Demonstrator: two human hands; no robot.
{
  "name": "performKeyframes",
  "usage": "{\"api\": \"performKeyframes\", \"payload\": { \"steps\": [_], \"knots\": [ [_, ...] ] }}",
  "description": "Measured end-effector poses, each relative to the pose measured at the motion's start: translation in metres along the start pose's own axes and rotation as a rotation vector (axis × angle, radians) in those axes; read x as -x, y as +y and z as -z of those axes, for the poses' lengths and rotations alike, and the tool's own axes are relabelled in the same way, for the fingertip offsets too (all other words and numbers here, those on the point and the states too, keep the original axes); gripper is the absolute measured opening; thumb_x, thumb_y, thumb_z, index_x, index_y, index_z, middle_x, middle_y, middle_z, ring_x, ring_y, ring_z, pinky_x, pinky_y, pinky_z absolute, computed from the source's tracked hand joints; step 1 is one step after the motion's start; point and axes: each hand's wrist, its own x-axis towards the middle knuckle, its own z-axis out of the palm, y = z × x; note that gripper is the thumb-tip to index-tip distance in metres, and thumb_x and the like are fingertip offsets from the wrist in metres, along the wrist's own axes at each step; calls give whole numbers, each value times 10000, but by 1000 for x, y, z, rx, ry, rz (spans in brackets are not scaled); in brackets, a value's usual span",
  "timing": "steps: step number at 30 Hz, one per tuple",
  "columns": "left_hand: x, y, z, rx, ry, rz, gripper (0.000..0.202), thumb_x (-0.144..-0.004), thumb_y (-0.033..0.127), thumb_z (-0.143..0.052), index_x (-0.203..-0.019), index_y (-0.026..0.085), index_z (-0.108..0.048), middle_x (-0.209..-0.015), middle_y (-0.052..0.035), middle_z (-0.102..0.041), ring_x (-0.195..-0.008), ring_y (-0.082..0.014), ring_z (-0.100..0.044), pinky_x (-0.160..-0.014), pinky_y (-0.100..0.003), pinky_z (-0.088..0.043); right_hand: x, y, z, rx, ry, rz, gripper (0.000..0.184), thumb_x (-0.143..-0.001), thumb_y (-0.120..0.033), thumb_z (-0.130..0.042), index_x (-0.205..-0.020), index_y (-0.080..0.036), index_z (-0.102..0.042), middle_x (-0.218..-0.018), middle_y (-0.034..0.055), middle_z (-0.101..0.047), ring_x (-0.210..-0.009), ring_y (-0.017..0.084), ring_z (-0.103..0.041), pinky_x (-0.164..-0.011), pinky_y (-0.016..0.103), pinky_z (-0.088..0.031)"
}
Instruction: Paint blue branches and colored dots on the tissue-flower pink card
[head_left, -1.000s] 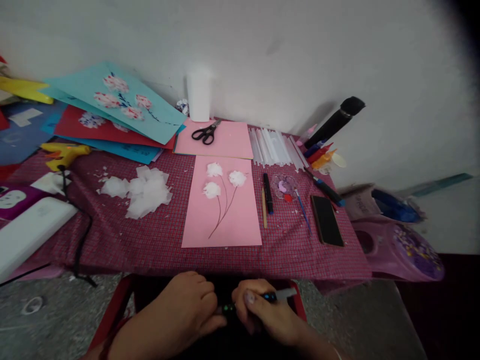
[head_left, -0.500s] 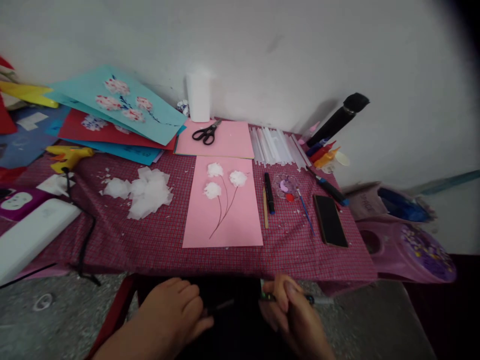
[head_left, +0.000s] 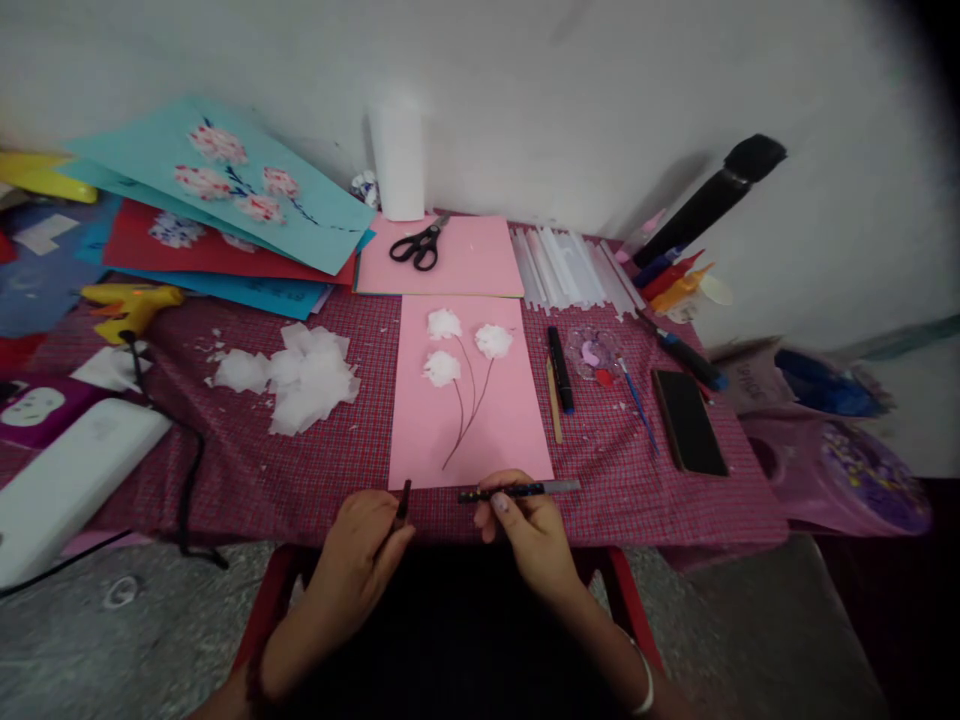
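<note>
Right hand (head_left: 525, 525) grips marker (head_left: 517, 490); left hand (head_left: 364, 545) pinches cap (head_left: 405, 497).

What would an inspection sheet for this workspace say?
Surface: cloth-covered table, red checks.
Job's things: pen, dark cap, pink sheet with three white tissue flowers.
Clutter: scissors, tissue scraps, glue gun, phone, black marker.
Hands: left hand pinches the cap; right hand grips the pen.
Cables: black cable trails from the glue gun over the table's edge.
Surroundings: white wall, grey floor.
</note>
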Motion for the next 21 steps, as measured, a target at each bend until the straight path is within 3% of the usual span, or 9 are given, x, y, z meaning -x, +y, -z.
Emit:
{"api": "performKeyframes", "payload": {
  "steps": [4,7,11,16,21],
  "knots": [
    [-4,10,9,180,-161,183,309,-1011,293,-378,-747,203,-512,-720,12,-581,-645,-131,-547,-603,-250,-445,-3,3,-1,-93,1,17,274,-908,-460,-624,-914,-187,-650,-635,-7,-653,-492,93,-537,-509,213,-412],
    [-5,12,8,67,-245,63,310,-1003,297,-386,-745,206,-531,-717,4,-596,-640,-164,-550,-609,-293,-431,-6,0,-3,-272,33,-20,295,-924,-477,-599,-889,-187,-643,-551,-35,-602,-432,80,-476,-473,205,-359],
    [-5,16,3,-154,-257,-113,315,-992,249,-380,-730,202,-548,-703,-17,-604,-643,-212,-564,-648,-354,-421,-8,-6,-6,-351,25,-67,295,-902,-462,-636,-828,-176,-626,-480,-59,-539,-385,67,-401,-441,200,-305],
    [-7,24,2,-243,-278,-175,325,-991,212,-368,-717,197,-541,-683,-15,-601,-631,-208,-569,-653,-352,-415,-5,-4,0,-274,-5,-70,328,-917,-488,-605,-827,-173,-616,-478,-63,-524,-383,64,-384,-427,199,-278],
    [-9,29,2,-239,-303,-153,315,-1004,240,-369,-759,196,-563,-695,-11,-609,-638,-198,-574,-643,-337,-414,0,-3,7,-87,-130,-124,347,-928,-513,-579,-873,-173,-617,-527,-56,-549,-396,64,-397,-419,206,-258]
  ]
}}
